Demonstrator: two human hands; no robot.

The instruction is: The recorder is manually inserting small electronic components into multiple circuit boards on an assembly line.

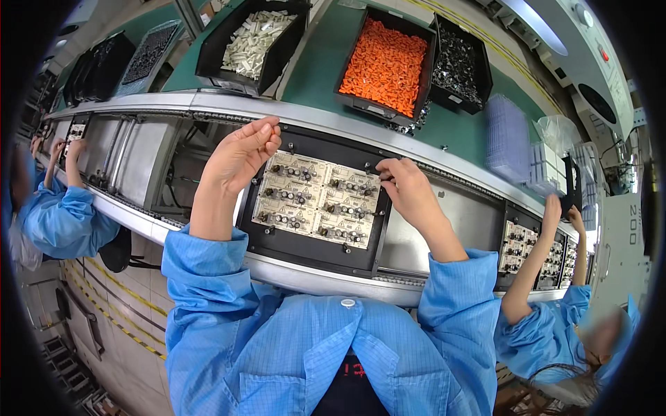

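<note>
Before me, a cream circuit board panel lies in a black carrier frame on the conveyor. Rows of small cylindrical and dark components stand on the panel. My left hand is raised over the panel's far left corner, its thumb and fingertips pinched together. Whatever is between them is too small to make out. At the panel's right edge, my right hand has its fingers curled and closed beside a small post of the frame. Its fingertips partly hide what they touch or hold.
Beyond the conveyor rail stand bins of white parts, orange parts and black parts. Clear plastic trays are stacked at right. Co-workers' hands work at both sides, the right one near more boards.
</note>
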